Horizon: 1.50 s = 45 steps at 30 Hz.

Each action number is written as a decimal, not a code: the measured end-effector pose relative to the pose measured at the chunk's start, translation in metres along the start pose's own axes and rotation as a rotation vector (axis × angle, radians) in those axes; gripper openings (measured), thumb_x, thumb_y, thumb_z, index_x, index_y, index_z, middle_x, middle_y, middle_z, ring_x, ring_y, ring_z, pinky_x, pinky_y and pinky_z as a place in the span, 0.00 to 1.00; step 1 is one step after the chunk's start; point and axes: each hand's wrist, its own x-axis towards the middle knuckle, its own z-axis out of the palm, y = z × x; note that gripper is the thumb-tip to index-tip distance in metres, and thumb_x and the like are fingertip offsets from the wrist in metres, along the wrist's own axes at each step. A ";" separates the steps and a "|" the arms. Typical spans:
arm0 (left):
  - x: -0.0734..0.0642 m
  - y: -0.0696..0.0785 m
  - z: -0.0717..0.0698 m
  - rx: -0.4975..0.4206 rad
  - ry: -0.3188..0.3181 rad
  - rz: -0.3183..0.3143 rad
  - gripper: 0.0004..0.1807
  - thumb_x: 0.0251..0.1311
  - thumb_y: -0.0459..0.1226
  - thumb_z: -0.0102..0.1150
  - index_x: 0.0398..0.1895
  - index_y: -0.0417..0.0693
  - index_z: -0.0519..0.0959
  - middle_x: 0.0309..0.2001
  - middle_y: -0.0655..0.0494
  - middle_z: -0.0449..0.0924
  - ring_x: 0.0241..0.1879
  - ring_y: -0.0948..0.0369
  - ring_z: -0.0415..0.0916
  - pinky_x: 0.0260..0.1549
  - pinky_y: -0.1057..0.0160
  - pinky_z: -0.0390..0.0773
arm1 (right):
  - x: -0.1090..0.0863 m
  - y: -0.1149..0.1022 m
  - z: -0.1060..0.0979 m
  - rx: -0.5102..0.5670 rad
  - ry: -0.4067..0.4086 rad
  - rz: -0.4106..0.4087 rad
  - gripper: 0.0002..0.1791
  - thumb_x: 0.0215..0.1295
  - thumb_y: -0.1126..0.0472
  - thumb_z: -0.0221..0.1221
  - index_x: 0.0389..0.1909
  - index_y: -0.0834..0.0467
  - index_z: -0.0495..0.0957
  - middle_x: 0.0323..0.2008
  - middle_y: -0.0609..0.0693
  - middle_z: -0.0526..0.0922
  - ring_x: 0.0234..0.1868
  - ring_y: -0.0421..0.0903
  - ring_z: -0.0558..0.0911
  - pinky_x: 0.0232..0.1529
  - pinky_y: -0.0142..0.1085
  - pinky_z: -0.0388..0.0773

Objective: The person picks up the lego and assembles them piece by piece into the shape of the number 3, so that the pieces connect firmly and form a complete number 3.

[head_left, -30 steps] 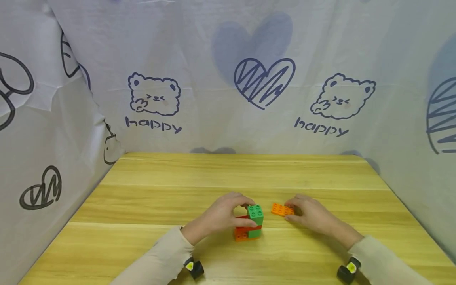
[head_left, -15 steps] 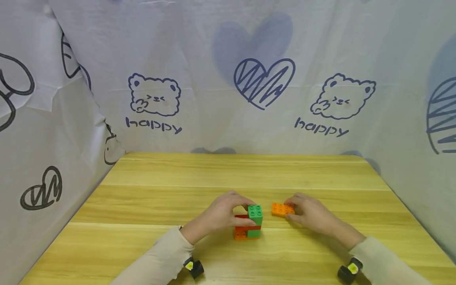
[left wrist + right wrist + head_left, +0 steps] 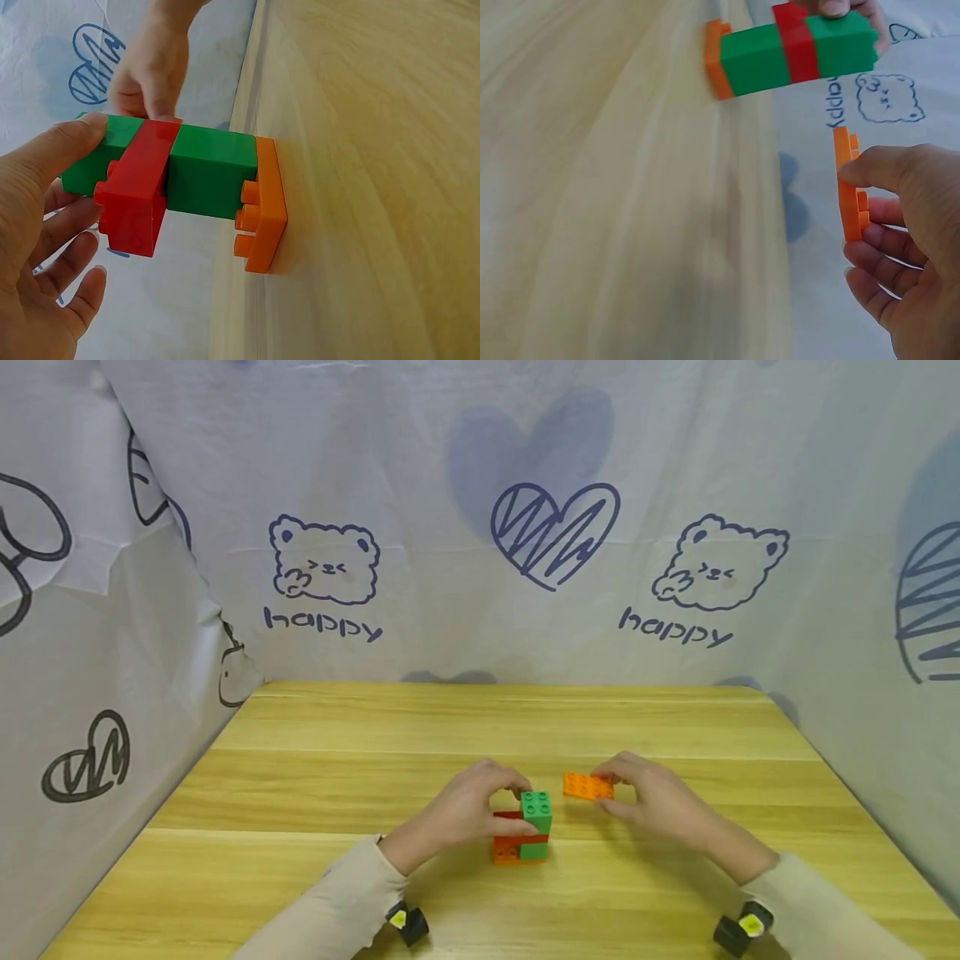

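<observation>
A small tower of toy building bricks stands upright on the table in front of me. From the bottom it has a flat orange brick (image 3: 270, 217), a green brick (image 3: 214, 176), a red brick (image 3: 139, 195) laid across, and another green brick (image 3: 536, 812) on top. My left hand (image 3: 472, 807) grips that top green brick between thumb and fingers. To the right, my right hand (image 3: 663, 797) pinches a second flat orange brick (image 3: 580, 786) by its right end, studs upward. In the right wrist view this orange brick (image 3: 846, 199) is raised above the tabletop.
The wooden table (image 3: 337, 718) reaches back to a white cloth (image 3: 435, 610) printed with hearts and bears. More cloth hangs along both sides. A black wrist camera (image 3: 408, 924) is strapped at the left sleeve and another camera (image 3: 742, 929) at the right sleeve.
My right hand has lifted the flat orange brick off the table, moving it slightly up and left. The left hand and the tower stay almost where they were.
</observation>
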 end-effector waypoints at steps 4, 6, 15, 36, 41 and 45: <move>0.001 -0.001 0.000 0.019 0.023 0.032 0.22 0.50 0.49 0.74 0.45 0.49 0.82 0.41 0.61 0.82 0.43 0.57 0.74 0.45 0.61 0.74 | 0.003 -0.008 -0.008 0.023 0.027 -0.035 0.18 0.59 0.56 0.69 0.50 0.53 0.81 0.43 0.42 0.80 0.42 0.44 0.79 0.45 0.42 0.79; 0.001 -0.001 -0.001 0.025 0.026 0.036 0.22 0.50 0.49 0.75 0.45 0.49 0.82 0.41 0.61 0.81 0.43 0.57 0.74 0.45 0.61 0.74 | 0.004 -0.012 -0.011 0.027 0.038 -0.049 0.18 0.59 0.56 0.69 0.51 0.52 0.81 0.44 0.41 0.80 0.42 0.42 0.79 0.45 0.42 0.79; 0.002 -0.001 -0.002 0.036 0.030 0.047 0.22 0.50 0.50 0.74 0.45 0.49 0.82 0.41 0.61 0.81 0.44 0.56 0.74 0.47 0.60 0.74 | 0.005 -0.034 -0.021 0.069 0.065 -0.128 0.19 0.58 0.56 0.70 0.51 0.51 0.81 0.44 0.38 0.80 0.42 0.36 0.76 0.45 0.38 0.79; 0.006 0.002 -0.004 0.054 -0.007 0.036 0.20 0.49 0.50 0.75 0.40 0.50 0.80 0.38 0.60 0.81 0.39 0.57 0.78 0.40 0.65 0.76 | 0.017 -0.061 -0.025 0.080 -0.021 -0.267 0.18 0.59 0.56 0.69 0.50 0.53 0.80 0.46 0.41 0.80 0.45 0.38 0.78 0.47 0.37 0.79; 0.007 0.002 -0.005 0.053 -0.037 0.013 0.22 0.50 0.52 0.73 0.42 0.50 0.81 0.39 0.60 0.82 0.40 0.58 0.79 0.42 0.65 0.77 | 0.019 -0.064 -0.024 0.018 -0.036 -0.294 0.19 0.60 0.53 0.68 0.51 0.53 0.80 0.46 0.41 0.79 0.45 0.38 0.78 0.47 0.36 0.79; 0.007 0.004 -0.008 0.057 -0.051 0.012 0.22 0.50 0.52 0.73 0.42 0.50 0.81 0.39 0.60 0.82 0.39 0.58 0.79 0.40 0.65 0.77 | 0.021 -0.066 -0.022 -0.013 -0.038 -0.318 0.19 0.60 0.53 0.69 0.50 0.54 0.81 0.46 0.42 0.80 0.44 0.39 0.78 0.47 0.36 0.79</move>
